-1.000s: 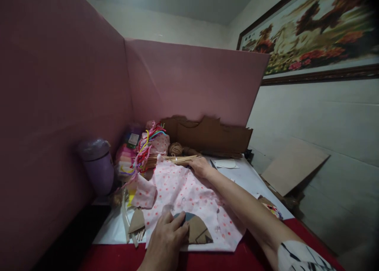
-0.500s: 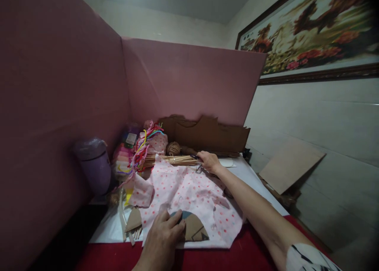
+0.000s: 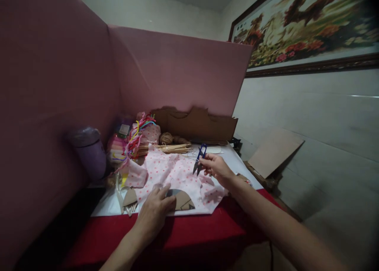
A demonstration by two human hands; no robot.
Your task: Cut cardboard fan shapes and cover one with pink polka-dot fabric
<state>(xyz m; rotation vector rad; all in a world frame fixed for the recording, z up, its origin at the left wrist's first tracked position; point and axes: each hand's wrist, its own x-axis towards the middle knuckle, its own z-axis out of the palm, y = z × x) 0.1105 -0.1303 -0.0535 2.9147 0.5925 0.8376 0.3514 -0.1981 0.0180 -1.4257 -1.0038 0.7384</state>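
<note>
In my right hand [image 3: 215, 166] is a pair of blue-handled thread snips [image 3: 202, 149], held above the cloth with the two dark blades apart and pointing down. My left hand [image 3: 156, 204] lies near the front edge of the table, its fingers stretched over the left end of a rounded cardboard piece [image 3: 182, 202]. Under that piece spreads a pink cloth with red dots [image 3: 164, 166]. Just left of my left hand is a smaller cardboard piece [image 3: 129, 197].
Behind the cloth are a bundle of thin sticks [image 3: 168, 149], a twine ball [image 3: 166, 138] and colourful pipe cleaners [image 3: 136, 139]. Torn cardboard [image 3: 195, 125] leans at the back. A purple bin [image 3: 90, 156] stands left, and a pink partition [image 3: 177, 70] closes the rear.
My right hand has come back from beside the stick bundle, bringing the snips up over the cloth. My left hand remains at the cardboard piece. The whole view has shifted slightly.
</note>
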